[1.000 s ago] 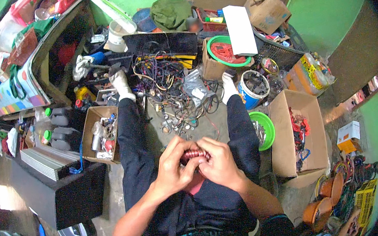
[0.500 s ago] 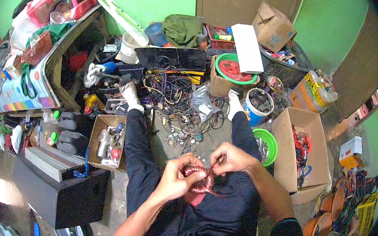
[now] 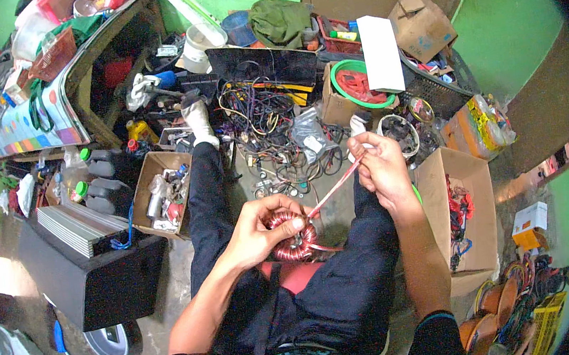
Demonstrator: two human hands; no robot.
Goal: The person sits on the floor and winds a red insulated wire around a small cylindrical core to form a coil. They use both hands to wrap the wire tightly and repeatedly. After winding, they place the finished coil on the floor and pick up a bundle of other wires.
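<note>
A ring-shaped coil wound with shiny copper wire (image 3: 294,246) is gripped in my left hand (image 3: 263,230), fingers and thumb closed round its upper left side. From the coil a strand of copper wire (image 3: 336,189) runs taut up and to the right. Its far end is pinched in my right hand (image 3: 379,165), raised above my right knee. A short loose tail of wire sticks out at the coil's lower right. Below the coil, part of a red surface (image 3: 297,275) shows between my thighs.
Tangled cables (image 3: 254,113) and small parts lie on the floor between my feet. A box of parts (image 3: 165,200) and a black cabinet (image 3: 96,274) stand left. At right are an open cardboard box (image 3: 471,174), a green-rimmed tub (image 3: 336,77) and wire spools (image 3: 478,339).
My right hand has moved up and right, away from the coil, drawing the wire strand out straight. My left hand and the coil have shifted slightly upward; the coil is tilted differently.
</note>
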